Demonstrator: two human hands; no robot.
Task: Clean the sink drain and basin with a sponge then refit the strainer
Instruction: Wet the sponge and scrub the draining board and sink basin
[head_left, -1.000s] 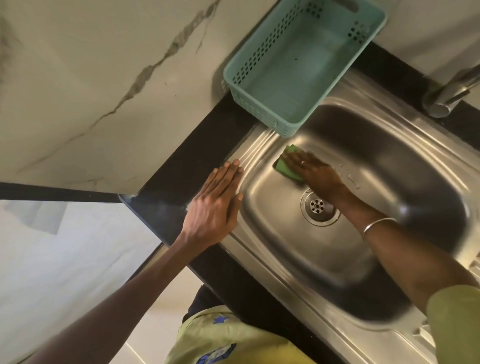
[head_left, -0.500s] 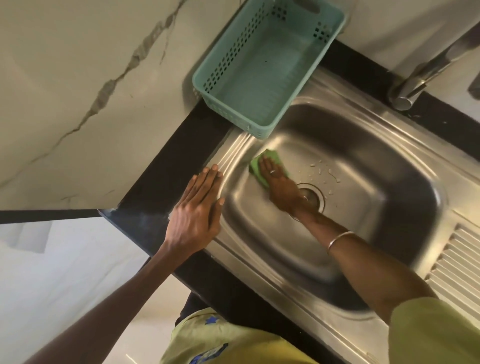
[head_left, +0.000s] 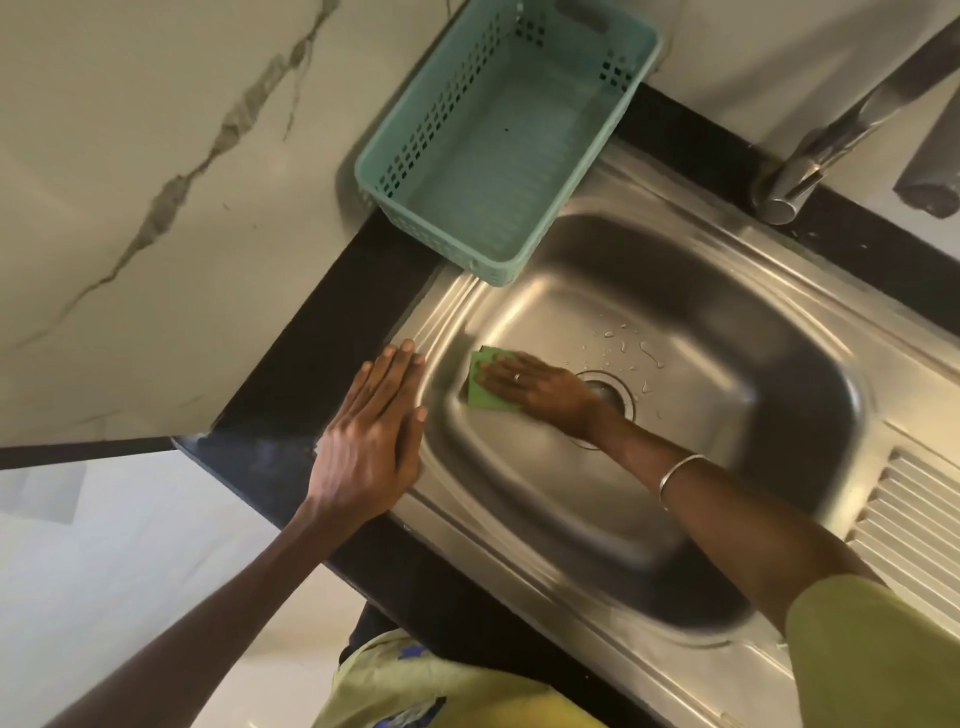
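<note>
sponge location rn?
Head view: the green sponge lies flat on the sink basin floor, at its left side, pressed under the right hand, just left of the drain.

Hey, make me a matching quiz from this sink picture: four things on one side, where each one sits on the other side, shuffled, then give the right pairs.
Things:
1. sponge
2. basket
3. left hand
4. tap

Places:
A. flat on the sink's rim and the dark counter
B. at the far right, behind the basin
C. on the basin floor under the right hand
D. at the far left corner, overhanging the basin's edge

Pairs: 1-C, 2-D, 3-A, 4-B
</note>
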